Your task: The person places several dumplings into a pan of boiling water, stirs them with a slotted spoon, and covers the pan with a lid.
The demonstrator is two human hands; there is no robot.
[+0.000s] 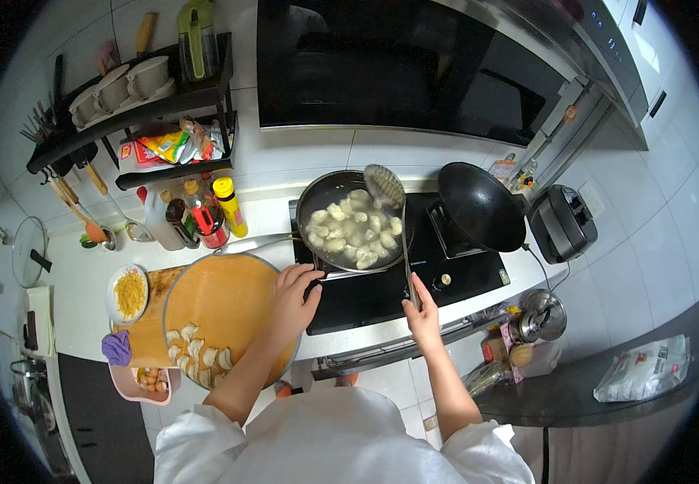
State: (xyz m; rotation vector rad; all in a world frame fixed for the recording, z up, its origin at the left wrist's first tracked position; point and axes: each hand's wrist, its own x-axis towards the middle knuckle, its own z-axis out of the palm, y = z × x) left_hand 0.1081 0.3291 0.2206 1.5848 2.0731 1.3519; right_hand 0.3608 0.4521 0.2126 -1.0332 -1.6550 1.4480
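My right hand (423,313) is closed round the long handle of a metal skimmer (385,186), its perforated head at the far right rim of a dark pan (311,202). Pale dumplings (349,230) crowd the cloudy liquid in that pan. With nothing in it, my left hand (291,297) has its fingers stretched out beside the stove's left edge, over the right part of a round wooden board (216,294). Whether it touches the board I cannot tell. Several uncooked dumplings (196,349) lie on the board's near left part, partly behind my left forearm.
A black wok (483,206) stands on the right burner of the black stove (349,302). The pan's handle (257,243) sticks out leftward above the board. Bottles (204,214) stand behind it. A plate of yellow food (130,294) and a purple cloth (116,348) lie to the left.
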